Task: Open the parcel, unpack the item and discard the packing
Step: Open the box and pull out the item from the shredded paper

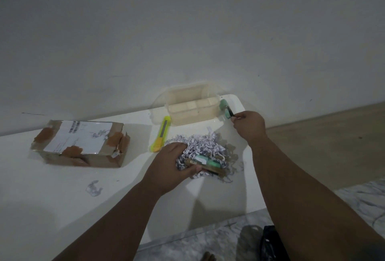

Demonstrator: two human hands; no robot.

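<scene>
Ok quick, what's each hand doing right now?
Left hand: closed on a packaged item in the shredded paper.
Right hand: closed, holding a green item.

Dim, soft-focus view; faint shadows, wide-angle bending at edges.

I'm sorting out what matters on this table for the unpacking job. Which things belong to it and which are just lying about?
Part of the job:
- cardboard parcel
- shredded paper
- boxed item under the left hand
- green item held by the right hand
- yellow cutter
- clear plastic tub

Lying about:
- paper scrap
- black bag on the floor
</scene>
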